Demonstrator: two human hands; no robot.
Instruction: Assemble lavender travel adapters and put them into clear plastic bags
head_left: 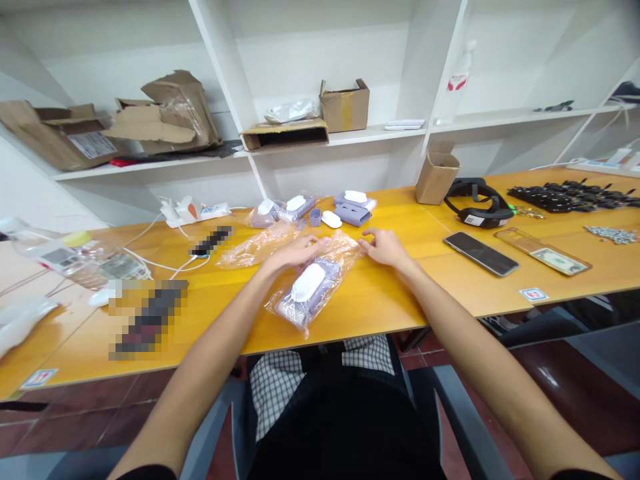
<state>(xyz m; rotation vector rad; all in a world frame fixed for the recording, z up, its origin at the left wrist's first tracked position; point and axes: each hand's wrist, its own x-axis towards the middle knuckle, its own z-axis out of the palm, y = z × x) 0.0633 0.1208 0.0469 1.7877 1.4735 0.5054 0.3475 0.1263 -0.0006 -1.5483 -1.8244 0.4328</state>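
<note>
A clear plastic bag (311, 288) lies on the orange table (380, 300) in front of me, with a white and lilac gadget inside it. My left hand (295, 252) rests on the bag's far end, fingers stretched over the plastic. My right hand (383, 247) touches the bag's open mouth at its right corner, fingers slightly curled. More lilac and white gadgets (354, 207) lie loose behind the bag, and others sit in small bags (280, 212). An empty crumpled bag (253, 245) lies to the left.
A phone (481, 253), a black headset (479, 203), a clear case with a banknote (543, 251) and a small cardboard box (436, 177) are on the right. Black clips (575, 195) lie far right. A power strip (195, 212), cables and plastic bottles (65, 257) are on the left. Shelves with cartons stand behind.
</note>
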